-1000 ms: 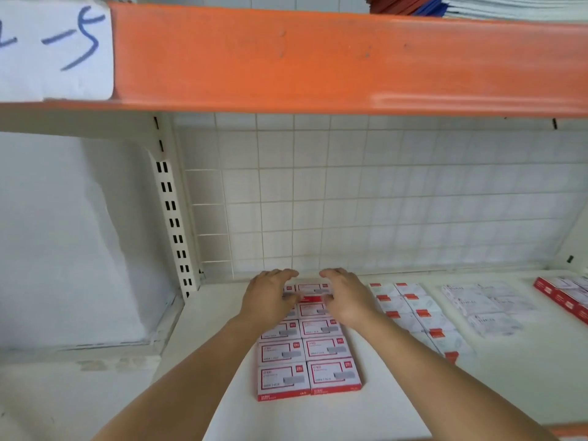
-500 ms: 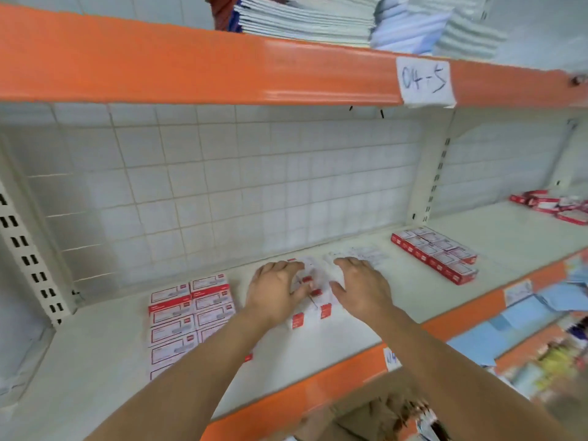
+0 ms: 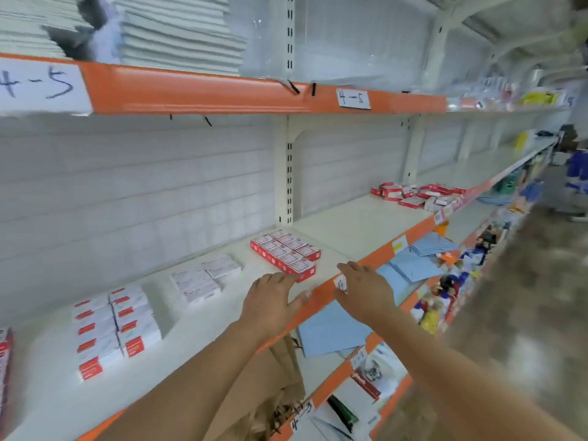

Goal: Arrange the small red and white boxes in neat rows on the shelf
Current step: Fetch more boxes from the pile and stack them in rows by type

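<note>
Two hands of mine are out over the front of the white shelf (image 3: 197, 329), and neither holds anything. My left hand (image 3: 270, 302) lies palm down near the orange front edge (image 3: 321, 292), its fingers (image 3: 280, 278) straight and loosely spread, the fingertips just short of the nearest red and white block of boxes (image 3: 286, 254). My right hand (image 3: 366, 289) hovers past the edge, above the paper label (image 3: 341, 283) stuck there, fingers relaxed and slightly apart. That near block sits in two tidy rows, red sides facing me. Further left lies a pale group of boxes (image 3: 205, 276), blurred, and beyond it another two-row set with red ends (image 3: 116, 327). At the far left border a few more red boxes (image 3: 4, 345) peek in. Well to the right on the same shelf, a loose heap of boxes (image 3: 416, 194) lies jumbled. Blue sheets (image 3: 334, 329) rest on the shelf below.
</note>
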